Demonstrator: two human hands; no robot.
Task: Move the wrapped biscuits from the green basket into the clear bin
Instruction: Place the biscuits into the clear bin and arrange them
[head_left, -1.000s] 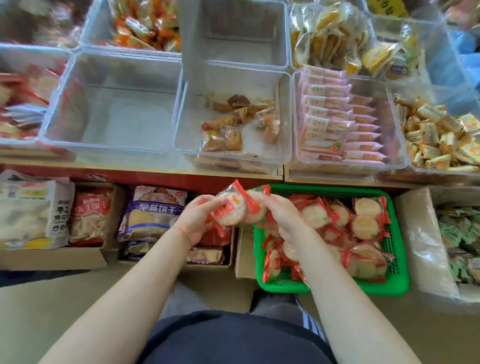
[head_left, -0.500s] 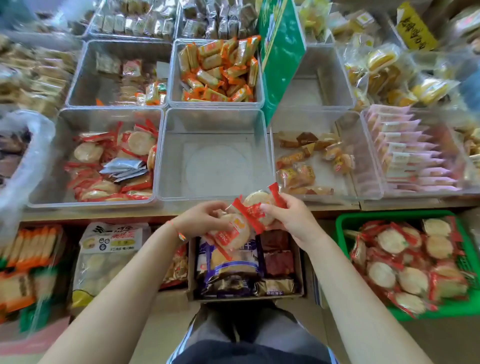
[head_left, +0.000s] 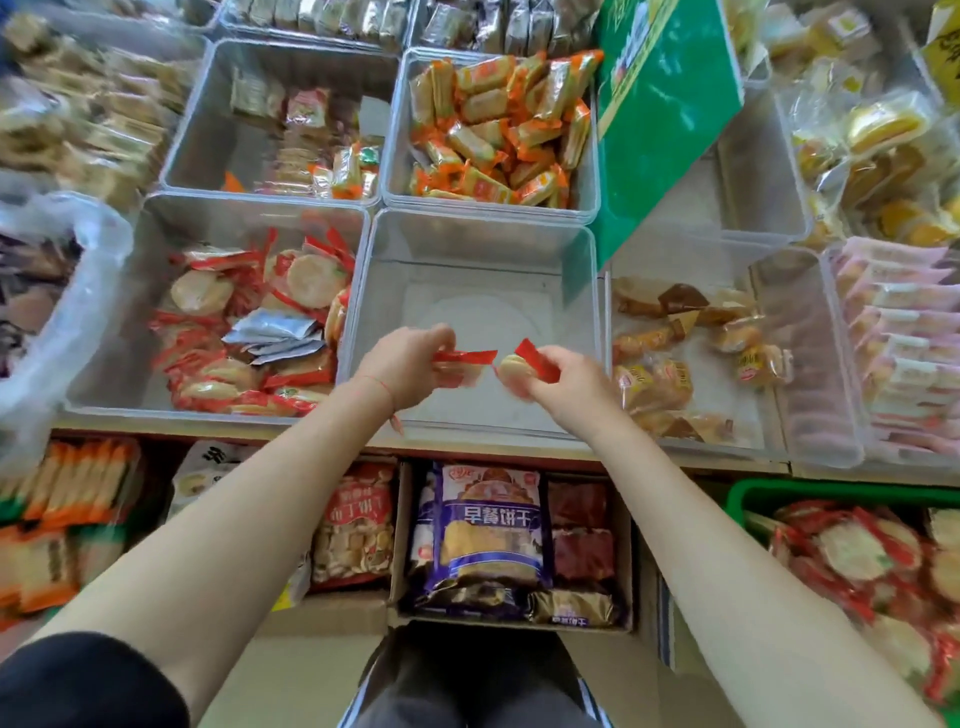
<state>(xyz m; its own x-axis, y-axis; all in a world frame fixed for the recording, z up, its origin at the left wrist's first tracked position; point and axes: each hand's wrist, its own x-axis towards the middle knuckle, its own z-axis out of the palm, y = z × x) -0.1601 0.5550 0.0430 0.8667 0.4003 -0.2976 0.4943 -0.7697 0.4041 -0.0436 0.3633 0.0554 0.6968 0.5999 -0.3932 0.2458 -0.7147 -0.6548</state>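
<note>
Both of your hands are closed on wrapped biscuits: your left hand (head_left: 410, 366) pinches one packet (head_left: 460, 364) by its red wrapper end, and your right hand (head_left: 563, 382) grips another packet (head_left: 519, 366) with the round biscuit showing between your fingers.

Half a second ago those two packets were pressed together in front of the shelf edge. Now you have pulled them apart and carried them forward, so both hang over the open mouth of the empty clear bin (head_left: 478, 234). That puts you at the release point; letting go should drop both onto the bare floor of the bin.

To the left, the neighbouring bin (head_left: 249, 213) already holds the same red-wrapped biscuits, so keep your left packet inside the middle bin's wall. Between your hands there is only a small gap, and neither packet touches the bin.

Far right and low, the green basket (head_left: 748, 491) is only partly in view, with many packets left in it, so expect plenty more trips.
</note>
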